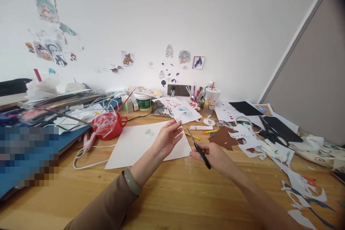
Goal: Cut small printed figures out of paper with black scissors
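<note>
My left hand (168, 136) is raised above the table with its thumb and fingertips pinched at the lower edge of a white paper sheet (192, 115). Red and teal drawings are printed on that sheet. A pair of black-handled scissors (198, 150) is in my right hand (211, 155), blades pointing up and away, just right of the left hand and apart from the held sheet. Under the left hand lies a large white paper (129, 147) with small bluish cut-out pieces (149, 132) on it.
At left stand a red mug (110, 127) with plastic wrap and a blue shelf of clutter. Behind are a green-white tub (143, 101), a pen cup (195, 103) and a lidded drink cup (211, 100). Brown paper (223, 137), paper scraps and larger black scissors (272, 133) lie right.
</note>
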Available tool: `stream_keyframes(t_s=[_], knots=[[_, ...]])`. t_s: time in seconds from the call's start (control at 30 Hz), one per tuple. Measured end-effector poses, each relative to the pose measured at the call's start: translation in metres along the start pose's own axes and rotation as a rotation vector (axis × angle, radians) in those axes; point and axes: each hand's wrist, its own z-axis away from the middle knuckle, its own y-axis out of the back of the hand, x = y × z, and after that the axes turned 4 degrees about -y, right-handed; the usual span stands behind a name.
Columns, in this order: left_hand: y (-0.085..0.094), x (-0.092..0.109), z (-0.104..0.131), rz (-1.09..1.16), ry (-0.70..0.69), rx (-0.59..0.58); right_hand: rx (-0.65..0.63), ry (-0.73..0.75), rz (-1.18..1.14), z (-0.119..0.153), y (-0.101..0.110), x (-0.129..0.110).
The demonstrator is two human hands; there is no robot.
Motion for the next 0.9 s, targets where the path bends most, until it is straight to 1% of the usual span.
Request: stream_keyframes(t_s=[0.13, 0.27, 0.4, 0.5, 0.67, 0.9], knots=[[-0.003, -0.003, 0.004, 0.01, 0.019, -0.01, -0.101, -0.016, 0.02, -0.002, 0.004, 0.001], [-0.007, -0.012, 0.009, 0.017, 0.055, -0.021, -0.147, -0.029, 0.02, -0.004, 0.007, 0.003], [-0.01, -0.025, 0.014, 0.027, 0.085, 0.008, -0.174, -0.045, 0.033, -0.005, 0.01, 0.005], [-0.011, -0.031, 0.017, 0.027, 0.107, 0.014, -0.191, -0.057, 0.054, -0.005, 0.013, 0.005], [-0.012, -0.033, 0.019, 0.019, 0.101, 0.015, -0.199, -0.056, 0.081, -0.006, 0.016, 0.003], [-0.011, -0.033, 0.022, 0.012, 0.093, -0.021, -0.201, -0.045, 0.086, -0.005, 0.015, 0.002]])
